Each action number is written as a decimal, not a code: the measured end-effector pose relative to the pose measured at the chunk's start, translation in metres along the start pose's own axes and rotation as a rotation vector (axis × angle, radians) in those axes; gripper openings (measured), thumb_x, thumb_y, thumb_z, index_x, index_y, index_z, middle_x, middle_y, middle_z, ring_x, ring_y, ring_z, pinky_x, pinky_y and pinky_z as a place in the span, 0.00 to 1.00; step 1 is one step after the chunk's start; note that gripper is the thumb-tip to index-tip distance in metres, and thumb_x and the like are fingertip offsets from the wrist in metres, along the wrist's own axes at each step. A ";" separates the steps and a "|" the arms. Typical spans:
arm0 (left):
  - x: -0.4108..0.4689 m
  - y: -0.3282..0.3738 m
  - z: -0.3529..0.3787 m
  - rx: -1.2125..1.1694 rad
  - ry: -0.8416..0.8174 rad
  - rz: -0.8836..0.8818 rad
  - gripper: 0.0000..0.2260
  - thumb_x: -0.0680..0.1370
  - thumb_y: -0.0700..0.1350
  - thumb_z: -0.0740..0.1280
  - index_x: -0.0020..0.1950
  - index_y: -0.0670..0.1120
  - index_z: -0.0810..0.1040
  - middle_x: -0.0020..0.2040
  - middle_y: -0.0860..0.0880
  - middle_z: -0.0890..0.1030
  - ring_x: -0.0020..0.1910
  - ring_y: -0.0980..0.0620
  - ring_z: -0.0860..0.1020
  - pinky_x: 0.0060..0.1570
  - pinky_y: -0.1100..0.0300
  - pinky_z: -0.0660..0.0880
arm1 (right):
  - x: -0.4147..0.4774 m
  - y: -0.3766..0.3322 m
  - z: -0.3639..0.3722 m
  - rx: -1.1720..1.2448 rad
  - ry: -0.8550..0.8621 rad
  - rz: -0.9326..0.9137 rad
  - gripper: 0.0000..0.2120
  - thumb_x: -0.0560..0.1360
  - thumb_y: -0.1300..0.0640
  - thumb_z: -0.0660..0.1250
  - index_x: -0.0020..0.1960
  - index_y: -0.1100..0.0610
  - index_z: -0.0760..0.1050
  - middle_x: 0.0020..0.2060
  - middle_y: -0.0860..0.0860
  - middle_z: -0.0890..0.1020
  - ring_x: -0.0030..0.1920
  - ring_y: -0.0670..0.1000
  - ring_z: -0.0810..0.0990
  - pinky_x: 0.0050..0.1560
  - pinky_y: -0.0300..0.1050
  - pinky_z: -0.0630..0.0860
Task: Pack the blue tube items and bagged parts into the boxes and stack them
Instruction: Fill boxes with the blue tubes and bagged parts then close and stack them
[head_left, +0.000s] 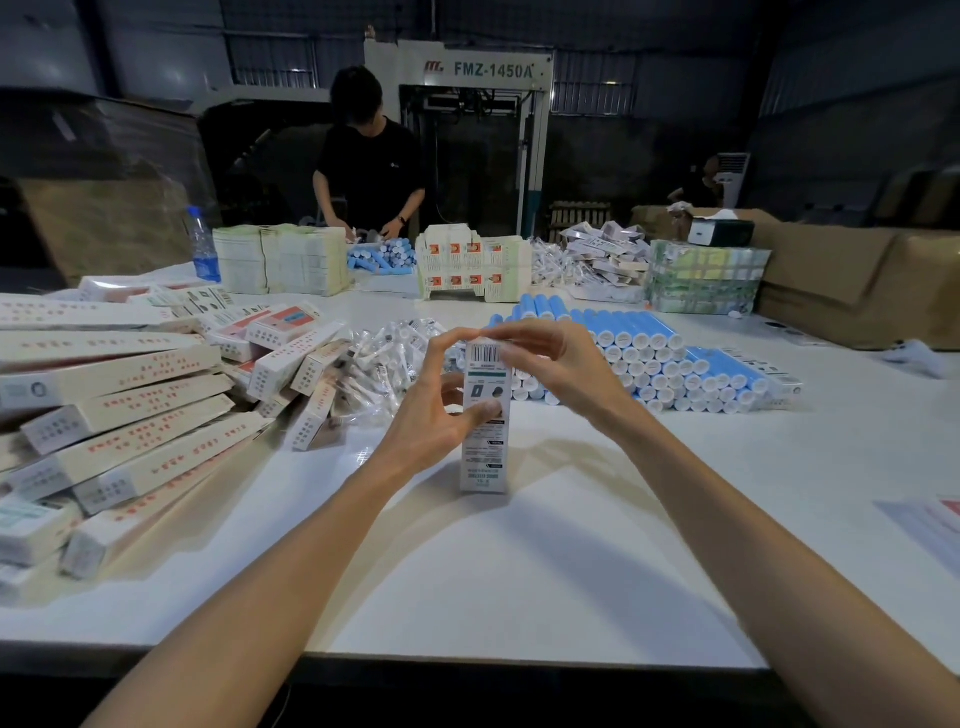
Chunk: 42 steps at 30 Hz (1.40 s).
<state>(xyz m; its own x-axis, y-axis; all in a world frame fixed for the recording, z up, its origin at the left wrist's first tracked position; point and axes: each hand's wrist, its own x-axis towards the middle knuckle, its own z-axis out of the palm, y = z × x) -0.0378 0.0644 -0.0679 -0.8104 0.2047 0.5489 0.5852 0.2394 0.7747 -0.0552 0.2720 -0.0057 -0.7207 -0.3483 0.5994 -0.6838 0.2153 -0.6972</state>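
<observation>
Box (484, 457) upright between left grip (434, 415), right grip (550, 364)

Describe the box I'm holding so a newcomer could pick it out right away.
Start at the big white table. Near its middle, just before the stack of blue tubes, a slim white box stands on end, the left hand gripping its side and the right hand pinching its top. Unlike the boxes heaped at left, it alone stands upright.
</observation>
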 end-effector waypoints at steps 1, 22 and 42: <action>0.000 -0.001 0.000 -0.001 0.004 0.001 0.36 0.78 0.47 0.80 0.77 0.61 0.62 0.56 0.51 0.87 0.58 0.50 0.86 0.58 0.44 0.83 | -0.005 0.003 0.005 0.008 0.038 -0.024 0.12 0.81 0.63 0.71 0.63 0.60 0.84 0.56 0.51 0.88 0.58 0.50 0.86 0.60 0.48 0.82; 0.010 0.018 -0.002 -0.221 0.288 0.062 0.05 0.81 0.46 0.76 0.57 0.48 0.88 0.54 0.50 0.88 0.51 0.47 0.88 0.47 0.54 0.86 | -0.014 0.006 0.029 0.201 0.211 0.017 0.11 0.79 0.69 0.69 0.60 0.63 0.85 0.57 0.52 0.87 0.61 0.52 0.85 0.67 0.57 0.79; 0.008 0.010 0.000 -0.719 0.275 -0.198 0.09 0.83 0.41 0.70 0.62 0.41 0.76 0.54 0.42 0.84 0.55 0.45 0.85 0.52 0.54 0.85 | -0.058 0.003 0.036 0.395 -0.177 0.398 0.20 0.84 0.39 0.62 0.75 0.41 0.71 0.62 0.53 0.83 0.58 0.59 0.85 0.62 0.60 0.81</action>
<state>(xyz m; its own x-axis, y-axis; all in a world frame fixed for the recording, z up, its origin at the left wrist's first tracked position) -0.0384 0.0680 -0.0563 -0.9300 -0.0420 0.3651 0.3448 -0.4436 0.8273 -0.0113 0.2604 -0.0566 -0.8599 -0.4651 0.2105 -0.2462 0.0164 -0.9691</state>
